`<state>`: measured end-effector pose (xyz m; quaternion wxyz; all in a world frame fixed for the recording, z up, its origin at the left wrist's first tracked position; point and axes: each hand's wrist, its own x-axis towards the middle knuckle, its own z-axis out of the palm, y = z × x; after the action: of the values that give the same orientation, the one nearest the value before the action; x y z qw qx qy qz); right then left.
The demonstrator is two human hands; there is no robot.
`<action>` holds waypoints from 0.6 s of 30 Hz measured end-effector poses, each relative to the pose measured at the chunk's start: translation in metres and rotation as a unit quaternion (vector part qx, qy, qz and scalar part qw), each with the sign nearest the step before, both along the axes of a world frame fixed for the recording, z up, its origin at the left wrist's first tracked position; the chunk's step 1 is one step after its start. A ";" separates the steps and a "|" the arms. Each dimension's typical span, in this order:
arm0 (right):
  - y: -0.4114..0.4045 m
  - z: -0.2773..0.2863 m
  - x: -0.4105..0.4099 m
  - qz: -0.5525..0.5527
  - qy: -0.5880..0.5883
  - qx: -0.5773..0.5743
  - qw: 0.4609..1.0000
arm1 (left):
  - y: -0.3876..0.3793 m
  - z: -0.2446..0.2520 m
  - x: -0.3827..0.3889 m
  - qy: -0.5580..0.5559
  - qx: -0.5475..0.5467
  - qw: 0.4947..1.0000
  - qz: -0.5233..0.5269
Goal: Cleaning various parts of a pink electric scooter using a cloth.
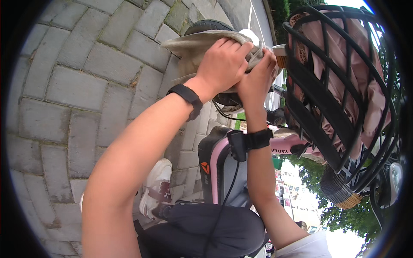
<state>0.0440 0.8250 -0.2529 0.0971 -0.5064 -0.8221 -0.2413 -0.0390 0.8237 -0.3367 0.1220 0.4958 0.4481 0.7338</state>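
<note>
My left hand (222, 64) grips a beige-grey cloth (190, 43), fingers bent over its upper edge. Beside it, nearly touching, my right hand (258, 77) pinches the bunched right part of the same cloth. The cloth lies around a part beside a black tyre (209, 25) at the front of a pink electric scooter or bike (290, 144) marked Yadea. A white rounded part (250, 36) shows just beyond my fingers. What the cloth covers is hidden. Both my wrists wear black straps, and a cable runs down from the right one.
A black basket (335, 96) with pink fabric inside rises at right, a brown-and-white cup (279, 54) by its edge. Black cables (222, 113) hang below my hands. The scooter's footboard section (222, 167) stands near my knee. Grey paving bricks (75, 85) cover the ground at left.
</note>
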 end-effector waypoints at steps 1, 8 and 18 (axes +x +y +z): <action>0.004 0.004 -0.004 -0.001 -0.004 -0.002 1.000 | 0.003 0.000 0.001 -0.013 0.010 1.000 0.002; -0.017 -0.010 0.004 0.044 -0.044 0.009 0.998 | -0.005 -0.010 -0.002 -0.025 -0.004 0.999 -0.029; -0.019 -0.011 0.002 0.061 -0.082 0.010 0.995 | -0.001 -0.015 0.006 -0.050 0.026 0.998 -0.010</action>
<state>0.0459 0.8060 -0.2640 0.0488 -0.4326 -0.8542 -0.2843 -0.0335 0.8229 -0.3515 0.1385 0.4660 0.4175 0.7677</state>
